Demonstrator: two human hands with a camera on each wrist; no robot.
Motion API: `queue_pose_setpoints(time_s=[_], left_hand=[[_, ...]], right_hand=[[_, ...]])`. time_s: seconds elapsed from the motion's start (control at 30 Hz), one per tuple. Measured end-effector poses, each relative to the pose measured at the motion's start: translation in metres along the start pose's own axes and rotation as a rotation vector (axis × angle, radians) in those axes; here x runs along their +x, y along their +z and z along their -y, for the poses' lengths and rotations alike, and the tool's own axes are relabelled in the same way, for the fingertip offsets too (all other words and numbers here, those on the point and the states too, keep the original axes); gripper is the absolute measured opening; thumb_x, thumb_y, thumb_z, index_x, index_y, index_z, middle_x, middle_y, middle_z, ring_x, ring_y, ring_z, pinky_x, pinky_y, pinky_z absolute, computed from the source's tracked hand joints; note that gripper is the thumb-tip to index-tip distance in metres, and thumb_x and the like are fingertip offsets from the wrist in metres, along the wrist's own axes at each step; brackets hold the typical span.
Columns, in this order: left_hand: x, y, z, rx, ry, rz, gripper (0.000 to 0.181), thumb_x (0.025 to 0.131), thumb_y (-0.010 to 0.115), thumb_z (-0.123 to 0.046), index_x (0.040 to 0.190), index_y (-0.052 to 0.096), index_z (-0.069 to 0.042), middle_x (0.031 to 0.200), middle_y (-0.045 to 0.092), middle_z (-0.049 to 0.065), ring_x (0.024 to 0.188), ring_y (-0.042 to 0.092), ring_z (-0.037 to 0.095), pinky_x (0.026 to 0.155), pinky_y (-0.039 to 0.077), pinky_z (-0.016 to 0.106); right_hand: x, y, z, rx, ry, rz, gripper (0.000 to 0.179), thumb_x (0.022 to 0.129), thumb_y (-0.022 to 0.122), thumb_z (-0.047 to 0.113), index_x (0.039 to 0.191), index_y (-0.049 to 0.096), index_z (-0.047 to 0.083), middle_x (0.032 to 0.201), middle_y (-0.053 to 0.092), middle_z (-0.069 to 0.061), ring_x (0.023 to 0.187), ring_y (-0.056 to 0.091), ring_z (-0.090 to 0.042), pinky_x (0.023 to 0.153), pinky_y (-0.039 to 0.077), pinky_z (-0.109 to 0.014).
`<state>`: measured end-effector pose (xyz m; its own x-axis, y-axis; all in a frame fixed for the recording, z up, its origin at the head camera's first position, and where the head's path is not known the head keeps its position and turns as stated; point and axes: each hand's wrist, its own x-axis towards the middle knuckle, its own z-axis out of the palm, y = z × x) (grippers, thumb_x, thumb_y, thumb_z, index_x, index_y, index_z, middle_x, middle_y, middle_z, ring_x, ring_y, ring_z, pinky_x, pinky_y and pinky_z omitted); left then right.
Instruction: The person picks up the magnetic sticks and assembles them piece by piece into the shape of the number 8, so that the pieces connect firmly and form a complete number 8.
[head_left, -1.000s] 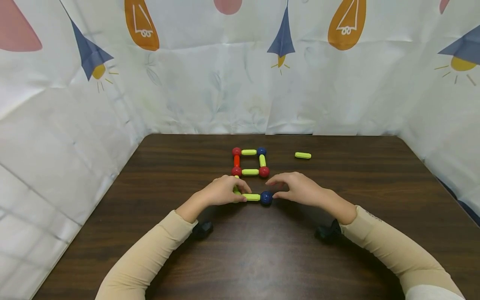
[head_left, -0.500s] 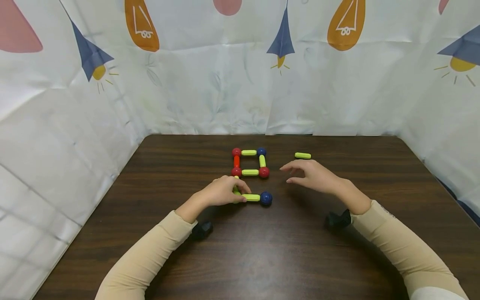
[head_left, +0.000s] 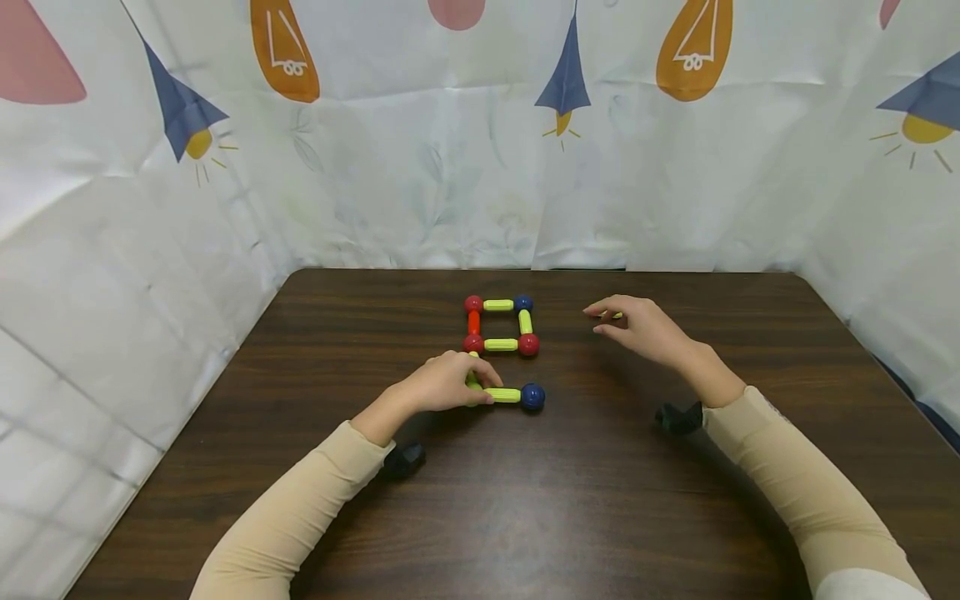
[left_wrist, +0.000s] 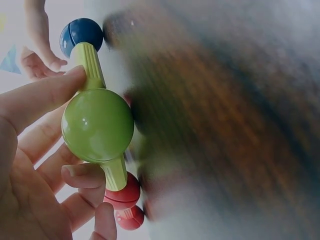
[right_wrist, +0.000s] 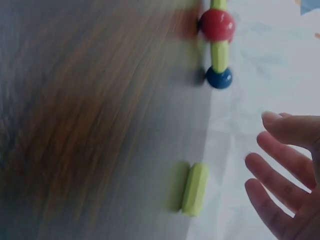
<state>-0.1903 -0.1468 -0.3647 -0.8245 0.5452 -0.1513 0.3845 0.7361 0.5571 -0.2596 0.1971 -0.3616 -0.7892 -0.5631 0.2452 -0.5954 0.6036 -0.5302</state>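
My left hand (head_left: 453, 381) holds a green ball (left_wrist: 97, 125) joined to two yellow-green ribbed rods. One fingertip presses the rod (left_wrist: 91, 65) that leads to a blue ball (head_left: 532, 397); another finger lies by the rod (left_wrist: 116, 172) that runs to a red ball (left_wrist: 124, 192). Over to the right, my right hand (head_left: 637, 327) hovers with spread fingers beside a loose yellow-green rod (right_wrist: 195, 190). From the head view the hand covers most of that rod. Nothing is in the right hand's grasp.
Behind the left hand lies a square of rods and balls, with a red rod (head_left: 473, 322) on its left side and a blue ball (head_left: 522, 303) at its far right corner. A printed white curtain (head_left: 450, 183) hangs behind the dark wooden table (head_left: 510, 517).
My right hand has left the blue ball and moved right and away from me, over to the loose rod. The left hand has stayed where it was.
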Motion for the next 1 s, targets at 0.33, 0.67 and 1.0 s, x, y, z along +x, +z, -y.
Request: queue_pose_setpoints(time_s=[0.33, 0.67, 1.0], left_hand=[[0.0, 0.001, 0.0, -0.001, 0.001, 0.0, 0.017, 0.092, 0.079, -0.022, 0.109, 0.079, -0.022, 0.093, 0.068, -0.012, 0.079, 0.056, 0.011, 0.067, 0.044, 0.031], [0.0, 0.001, 0.001, -0.009, 0.004, 0.003, 0.017, 0.093, 0.078, -0.022, 0.109, 0.079, -0.022, 0.094, 0.068, -0.011, 0.08, 0.057, 0.011, 0.068, 0.045, 0.031], [0.0, 0.001, 0.002, -0.006, 0.007, 0.002, 0.016, 0.092, 0.079, -0.023, 0.109, 0.079, -0.023, 0.094, 0.068, -0.012, 0.08, 0.057, 0.011, 0.068, 0.045, 0.031]], right_hand=[[0.01, 0.001, -0.02, -0.118, 0.067, 0.026, 0.034, 0.097, 0.07, 0.003, 0.131, 0.066, -0.002, 0.124, 0.066, -0.02, 0.109, 0.063, -0.039, 0.09, 0.051, -0.054], [0.025, 0.0, -0.03, -0.146, 0.149, 0.094, 0.038, 0.096, 0.069, 0.0, 0.134, 0.064, -0.002, 0.13, 0.063, -0.023, 0.118, 0.06, -0.042, 0.097, 0.047, -0.056], [0.038, -0.003, -0.034, -0.201, 0.197, 0.146, 0.038, 0.097, 0.067, -0.002, 0.134, 0.064, -0.002, 0.134, 0.061, -0.025, 0.123, 0.057, -0.043, 0.1, 0.045, -0.057]])
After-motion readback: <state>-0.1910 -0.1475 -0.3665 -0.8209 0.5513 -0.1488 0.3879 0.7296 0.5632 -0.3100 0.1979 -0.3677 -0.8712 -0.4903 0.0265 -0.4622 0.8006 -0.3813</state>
